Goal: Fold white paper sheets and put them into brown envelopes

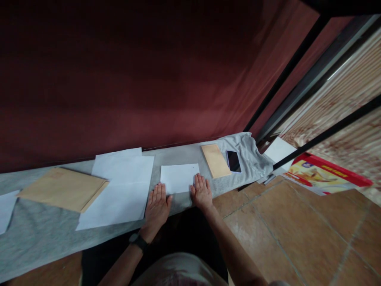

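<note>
A small folded white paper (pixel 179 177) lies on a grey cloth (pixel 41 234) spread along the floor by a dark red wall. My left hand (pixel 156 207) lies flat and open on the cloth at the paper's lower left corner. My right hand (pixel 201 192) rests flat and open at the paper's right edge, fingers pointing to the wall. A dark watch (pixel 137 240) sits on my left wrist. Neither hand holds anything.
Larger white sheets (pixel 120 190) lie left of my hands, with a big brown envelope (pixel 62 188) beyond them. To the right are a small brown envelope (pixel 215 160) and a black phone (pixel 233 161). Further right lie a white sheet (pixel 279 150) and a red and yellow poster (pixel 323 176) on brown tiles.
</note>
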Demonstrator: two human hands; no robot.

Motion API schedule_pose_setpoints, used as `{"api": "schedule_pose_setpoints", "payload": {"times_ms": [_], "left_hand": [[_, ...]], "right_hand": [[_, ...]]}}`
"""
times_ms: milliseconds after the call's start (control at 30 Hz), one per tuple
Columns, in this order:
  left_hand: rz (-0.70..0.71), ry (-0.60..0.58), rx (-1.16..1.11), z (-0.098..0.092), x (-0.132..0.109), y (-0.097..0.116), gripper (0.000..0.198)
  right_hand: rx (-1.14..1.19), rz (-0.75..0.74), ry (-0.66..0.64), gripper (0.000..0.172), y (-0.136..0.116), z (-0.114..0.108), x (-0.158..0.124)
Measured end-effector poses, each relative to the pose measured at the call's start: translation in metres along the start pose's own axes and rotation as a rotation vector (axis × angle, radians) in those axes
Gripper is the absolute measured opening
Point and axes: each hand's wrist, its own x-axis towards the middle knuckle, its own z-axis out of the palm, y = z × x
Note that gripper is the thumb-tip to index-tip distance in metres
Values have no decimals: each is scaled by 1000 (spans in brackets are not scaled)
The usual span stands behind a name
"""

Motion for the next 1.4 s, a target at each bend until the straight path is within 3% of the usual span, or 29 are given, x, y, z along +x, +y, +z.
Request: {"api": "schedule_pose_setpoints", "payload": {"times_ms": [100,167,300,400,533,667,800,1033,1200,1400], "left_hand": [[-30,37,-4,-2,7,2,64],[-6,28,-24,-4,20,14,65],[125,-82,-91,1,57,50,62],[154,-167,-103,13,82,62,61],[105,-165,-66,27,99,46,61],[61,-145,-35,31,103,25,62],[58,-142,-37,31,101,20,61],[85,-159,-6,34,98,17,59],[50,-124,-3,38,99,17,58],[-47,-86,-19,39,98,17,61]], "right_hand": [[-1,-1,3,53,-1,0,0],[-1,-3,2,53,-1,-1,0],[-7,-1,0,54,-2,-1,1],[-13,-7,-11,52,-2,-2,1],[-8,-7,-32,53,0,-3,-1],[32,46,-50,52,-4,-3,4],[99,80,-111,49,-23,0,30],[137,-96,-192,48,-57,22,78],[97,-65,-153,54,-39,32,76],[29,-14,-84,58,-9,26,62]]}}
